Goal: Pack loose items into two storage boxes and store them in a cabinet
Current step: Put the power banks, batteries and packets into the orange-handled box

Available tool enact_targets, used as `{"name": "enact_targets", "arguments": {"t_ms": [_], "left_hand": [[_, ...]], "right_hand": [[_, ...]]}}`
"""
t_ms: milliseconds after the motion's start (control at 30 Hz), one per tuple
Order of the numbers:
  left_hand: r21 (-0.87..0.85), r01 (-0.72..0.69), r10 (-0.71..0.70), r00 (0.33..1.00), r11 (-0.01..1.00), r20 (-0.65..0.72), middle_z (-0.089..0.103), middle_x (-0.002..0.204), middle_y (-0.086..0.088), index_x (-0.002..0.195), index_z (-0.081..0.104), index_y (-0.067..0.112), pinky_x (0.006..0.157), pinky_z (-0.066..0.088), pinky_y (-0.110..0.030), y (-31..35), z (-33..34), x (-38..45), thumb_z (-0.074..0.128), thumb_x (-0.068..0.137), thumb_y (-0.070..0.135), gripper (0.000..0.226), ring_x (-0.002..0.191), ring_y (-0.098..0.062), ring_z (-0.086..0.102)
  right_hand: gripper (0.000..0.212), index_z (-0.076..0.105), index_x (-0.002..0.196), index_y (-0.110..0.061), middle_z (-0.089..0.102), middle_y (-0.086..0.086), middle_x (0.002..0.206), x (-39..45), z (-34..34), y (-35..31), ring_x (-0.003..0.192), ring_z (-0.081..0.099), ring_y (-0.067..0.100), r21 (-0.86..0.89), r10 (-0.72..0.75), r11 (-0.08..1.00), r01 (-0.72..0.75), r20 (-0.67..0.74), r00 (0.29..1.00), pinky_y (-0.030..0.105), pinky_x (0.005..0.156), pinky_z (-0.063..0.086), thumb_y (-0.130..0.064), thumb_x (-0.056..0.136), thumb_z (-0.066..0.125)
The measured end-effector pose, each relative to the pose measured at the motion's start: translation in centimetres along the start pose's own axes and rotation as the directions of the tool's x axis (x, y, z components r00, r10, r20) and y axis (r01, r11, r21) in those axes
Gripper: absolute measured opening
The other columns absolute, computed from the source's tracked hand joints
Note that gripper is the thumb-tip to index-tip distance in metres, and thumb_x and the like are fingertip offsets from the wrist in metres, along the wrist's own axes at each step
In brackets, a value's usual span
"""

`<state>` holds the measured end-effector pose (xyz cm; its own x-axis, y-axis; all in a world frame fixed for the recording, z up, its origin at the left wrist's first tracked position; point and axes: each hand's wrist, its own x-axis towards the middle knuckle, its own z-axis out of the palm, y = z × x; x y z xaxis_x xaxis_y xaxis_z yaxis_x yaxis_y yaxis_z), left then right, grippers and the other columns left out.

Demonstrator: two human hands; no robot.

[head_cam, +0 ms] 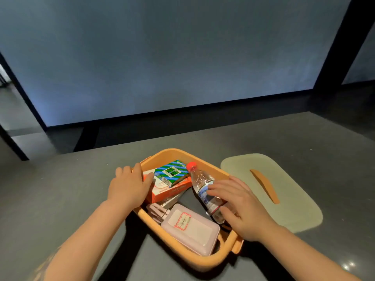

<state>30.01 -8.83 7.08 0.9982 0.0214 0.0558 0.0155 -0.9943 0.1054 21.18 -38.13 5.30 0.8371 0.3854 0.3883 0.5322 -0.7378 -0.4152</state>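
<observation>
An orange storage box (205,262) stands on the dark grey table (60,189). Inside it lie a clear water bottle (199,179) with a red cap, a green-and-blue striped carton (172,172) on top of an orange-and-white carton (174,190), a pink case (191,228) with a small label, and some pink sticks. My left hand (128,184) grips the box's left rim, thumb inside against the orange carton. My right hand (239,207) lies over the lower part of the bottle with its fingers spread and nearly straight.
The box's pale green lid (290,199) with an orange handle strip lies flat on the table just right of the box. Behind the table's far edge rises a large grey panel (162,57) in a black frame.
</observation>
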Motion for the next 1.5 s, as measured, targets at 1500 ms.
{"name": "enact_targets", "arguments": {"t_ms": [1500], "left_hand": [[-0.121,0.092,-0.122,0.956,0.988,-0.265,0.048,0.142,0.009,0.134,0.051,0.029,0.106,0.031,-0.035,3.2,1.1,-10.8,0.023,0.082,0.056,0.065,0.135,-0.012,0.039]], "right_hand": [[0.063,0.004,0.154,-0.028,0.006,-0.010,0.161,3.1,4.0,-1.6,0.148,0.003,0.009,0.302,0.413,0.848,-0.435,0.138,0.900,0.040,0.121,0.011,-0.038,0.101,0.036]]}}
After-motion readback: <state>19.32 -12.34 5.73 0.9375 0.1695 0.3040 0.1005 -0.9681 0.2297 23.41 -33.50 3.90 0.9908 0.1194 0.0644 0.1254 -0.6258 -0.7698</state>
